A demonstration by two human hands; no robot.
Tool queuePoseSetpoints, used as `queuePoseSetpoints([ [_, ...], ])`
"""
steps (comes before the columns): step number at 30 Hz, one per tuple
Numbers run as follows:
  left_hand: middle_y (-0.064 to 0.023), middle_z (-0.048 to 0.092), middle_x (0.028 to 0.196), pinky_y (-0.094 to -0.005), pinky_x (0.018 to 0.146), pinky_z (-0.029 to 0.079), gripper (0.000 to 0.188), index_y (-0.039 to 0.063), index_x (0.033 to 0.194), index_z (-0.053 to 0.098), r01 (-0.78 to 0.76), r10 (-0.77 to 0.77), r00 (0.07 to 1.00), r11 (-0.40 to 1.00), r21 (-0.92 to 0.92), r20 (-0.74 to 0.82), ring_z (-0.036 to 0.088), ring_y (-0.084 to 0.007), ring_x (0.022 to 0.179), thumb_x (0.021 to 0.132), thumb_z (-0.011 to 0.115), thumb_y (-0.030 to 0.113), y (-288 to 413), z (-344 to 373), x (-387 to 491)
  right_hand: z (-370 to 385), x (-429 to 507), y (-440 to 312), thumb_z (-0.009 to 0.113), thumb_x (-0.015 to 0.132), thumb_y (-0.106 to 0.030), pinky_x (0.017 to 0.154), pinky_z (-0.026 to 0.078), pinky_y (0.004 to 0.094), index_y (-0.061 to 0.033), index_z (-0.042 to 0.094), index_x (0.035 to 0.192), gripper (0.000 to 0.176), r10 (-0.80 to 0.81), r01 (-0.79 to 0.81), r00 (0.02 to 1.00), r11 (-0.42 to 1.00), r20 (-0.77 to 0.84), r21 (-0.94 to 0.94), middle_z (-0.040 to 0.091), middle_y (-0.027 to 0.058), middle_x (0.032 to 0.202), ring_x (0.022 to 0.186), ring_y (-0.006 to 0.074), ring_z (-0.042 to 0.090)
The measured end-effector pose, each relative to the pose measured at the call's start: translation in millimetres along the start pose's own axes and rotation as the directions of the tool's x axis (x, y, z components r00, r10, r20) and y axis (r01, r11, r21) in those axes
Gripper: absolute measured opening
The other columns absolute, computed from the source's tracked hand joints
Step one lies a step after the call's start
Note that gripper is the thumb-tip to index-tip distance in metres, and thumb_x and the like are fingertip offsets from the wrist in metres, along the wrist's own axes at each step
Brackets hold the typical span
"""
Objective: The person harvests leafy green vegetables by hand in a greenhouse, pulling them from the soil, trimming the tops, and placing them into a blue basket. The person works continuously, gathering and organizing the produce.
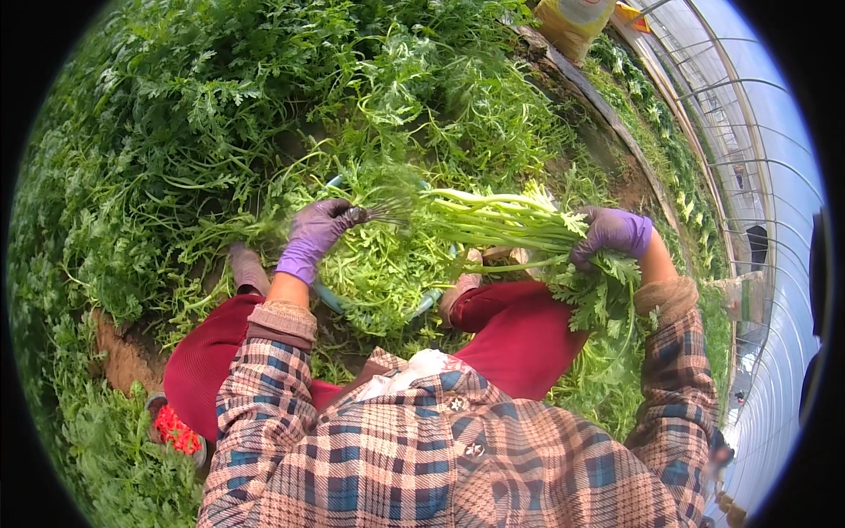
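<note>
My right hand, in a purple glove, grips a bunch of leafy green stalks near its leafy end. The pale cut ends of the stalks point left, towards my other hand. My left hand, gloved the same way, is closed on a small dark-handled tool with thin wire-like tines; the tines are blurred and their kind is not certain. Below both hands, between my feet, lies a round blue-green rim filled with loose green leaves and stems.
Dense leafy plants stand ahead and to the left. At my lower left is a container of small red pieces. A long board edge runs along the right, with a yellowish sack beyond it. Greenhouse hoops curve at far right.
</note>
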State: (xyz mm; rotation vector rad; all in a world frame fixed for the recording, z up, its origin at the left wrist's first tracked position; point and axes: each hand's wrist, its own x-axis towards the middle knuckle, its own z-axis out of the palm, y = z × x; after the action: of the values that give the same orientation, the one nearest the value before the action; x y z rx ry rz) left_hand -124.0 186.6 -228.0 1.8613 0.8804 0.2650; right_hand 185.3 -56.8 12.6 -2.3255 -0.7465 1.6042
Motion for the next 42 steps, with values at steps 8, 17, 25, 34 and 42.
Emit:
queuePoseSetpoints([
  [8, -0.0004, 0.067, 0.08, -0.0183, 0.059, 0.043, 0.037, 0.004, 0.099, 0.068, 0.013, 0.017, 0.999, 0.792, -0.61, 0.044, 0.057, -0.0055, 0.066, 0.082, 0.073, 0.037, 18, 27, 6, -13, 9, 21, 0.071, 0.063, 0.001, 0.059, 0.047, 0.0265, 0.0014, 0.066, 0.08, 0.018, -0.161, 0.161, 0.987, 0.986, 0.003, -0.032, 0.064, 0.0072, 0.065, 0.057, 0.0137, 0.059],
  [17, -0.01, 0.07, 0.099, -0.0286, 0.082, 0.049, 0.048, 0.009, 0.108, 0.068, 0.05, -0.05, 0.996, 0.999, 0.011, 0.068, 0.065, -0.0187, 0.091, 0.08, 0.07, 0.047, 20, 39, -4, 9, 19, 1, 0.072, 0.064, -0.003, 0.055, 0.048, 0.0269, 0.002, 0.065, 0.085, 0.023, -0.212, 0.212, 0.977, 0.975, -0.011, 0.063, 0.064, 0.0069, 0.067, 0.06, 0.0148, 0.061],
  [25, 0.0043, 0.054, 0.061, -0.019, 0.043, 0.028, 0.023, 0.01, 0.082, 0.065, 0.095, -0.103, 0.994, 0.583, -0.807, 0.043, 0.043, -0.0042, 0.048, 0.088, 0.065, 0.032, 3, 0, 11, 47, -2, -22, 0.073, 0.069, -0.001, 0.066, 0.051, 0.0299, 0.0005, 0.06, 0.11, 0.043, -0.072, -0.003, 0.98, 0.927, -0.184, -0.375, 0.068, 0.0092, 0.087, 0.075, 0.015, 0.064],
  [34, -0.0072, 0.068, 0.088, -0.0239, 0.059, 0.048, 0.05, -0.002, 0.118, 0.06, 0.368, -0.171, 0.902, 0.787, -0.496, 0.397, 0.06, -0.0092, 0.071, 0.082, 0.073, 0.03, 20, 26, 2, 71, -31, -44, 0.062, 0.079, -0.013, 0.069, 0.051, 0.0413, -0.0075, 0.062, 0.102, 0.024, -0.273, 0.029, 0.95, 0.565, -0.153, -0.824, 0.065, 0.0138, 0.081, 0.077, 0.0298, 0.065],
  [42, 0.0038, 0.056, 0.062, -0.0196, 0.046, 0.029, 0.03, 0.009, 0.081, 0.066, 0.107, -0.043, 0.993, 0.685, -0.721, 0.106, 0.043, -0.0054, 0.047, 0.089, 0.062, 0.038, 34, -5, 9, 73, -26, -14, 0.054, 0.081, -0.013, 0.083, 0.049, 0.0398, -0.0077, 0.055, 0.103, 0.022, -0.698, -0.109, 0.713, -0.197, 0.062, -0.974, 0.054, 0.0054, 0.066, 0.069, 0.0234, 0.059],
])
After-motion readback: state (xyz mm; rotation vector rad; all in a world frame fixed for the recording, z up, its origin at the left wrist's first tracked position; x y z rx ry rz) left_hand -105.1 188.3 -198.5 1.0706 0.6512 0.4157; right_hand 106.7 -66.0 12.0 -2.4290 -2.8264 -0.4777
